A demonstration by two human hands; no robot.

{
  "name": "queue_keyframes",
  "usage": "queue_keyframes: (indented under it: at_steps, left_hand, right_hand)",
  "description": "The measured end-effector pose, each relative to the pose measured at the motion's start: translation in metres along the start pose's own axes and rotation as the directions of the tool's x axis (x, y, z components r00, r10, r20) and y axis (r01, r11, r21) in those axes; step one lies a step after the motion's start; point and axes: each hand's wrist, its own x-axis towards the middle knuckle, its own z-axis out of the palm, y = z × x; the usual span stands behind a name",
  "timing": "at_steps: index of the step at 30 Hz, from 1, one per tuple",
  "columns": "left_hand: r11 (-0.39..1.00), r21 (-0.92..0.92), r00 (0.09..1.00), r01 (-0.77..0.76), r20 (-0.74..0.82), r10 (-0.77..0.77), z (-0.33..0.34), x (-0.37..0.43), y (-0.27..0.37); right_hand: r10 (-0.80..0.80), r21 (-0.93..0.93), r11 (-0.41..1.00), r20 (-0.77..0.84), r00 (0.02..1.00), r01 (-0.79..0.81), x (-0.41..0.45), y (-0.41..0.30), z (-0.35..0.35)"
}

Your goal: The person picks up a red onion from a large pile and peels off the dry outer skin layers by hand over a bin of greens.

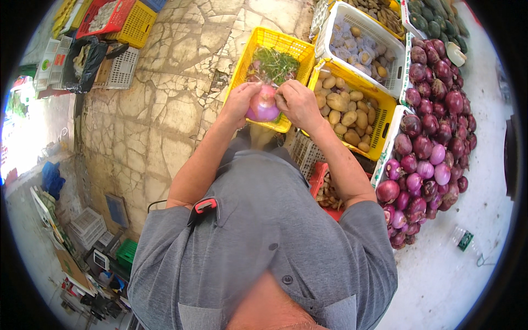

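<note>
Between my hands is a pinkish-purple onion (262,108), held over the near end of a yellow plastic crate (238,73). My left hand (240,102) grips its left side, the thumb near the top. On the other side, the bent fingers of my right hand (298,102) pinch at the onion's upper right; whether they hold loose skin cannot be made out. Green leafy scraps (277,64) and bits of reddish peel lie in the crate beneath.
Right of the crate stands a yellow crate of potatoes (348,109), with a white crate of net-wrapped round produce (359,49) behind it. Red onions (433,123) are heaped along the right. More crates (119,62) and a black plastic bag (84,62) stand at the far left.
</note>
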Motion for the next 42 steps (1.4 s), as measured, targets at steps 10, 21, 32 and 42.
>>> queue_keyframes:
  at_steps: [10,21,32,42]
  left_hand:
    - [1.0,0.01,1.0,0.024,-0.021,-0.023,-0.003,0.0,0.0]
    - [0.997,-0.073,0.999,-0.033,-0.036,0.031,0.003,-0.003,0.003]
    - [0.985,-0.169,0.995,-0.045,0.076,0.059,0.0,-0.005,0.003]
    - [0.984,-0.158,0.995,-0.08,0.047,0.089,-0.001,-0.004,0.003]
  right_hand:
    - [0.18,0.118,0.978,-0.051,0.982,-0.173,-0.003,-0.003,0.001]
    - [0.498,0.234,0.852,-0.082,0.863,-0.469,-0.016,-0.002,0.011]
    - [0.785,0.484,0.574,-0.095,0.613,-0.66,-0.031,0.018,0.029]
    - [0.613,0.459,0.708,-0.021,0.79,-0.537,-0.021,-0.021,0.012]
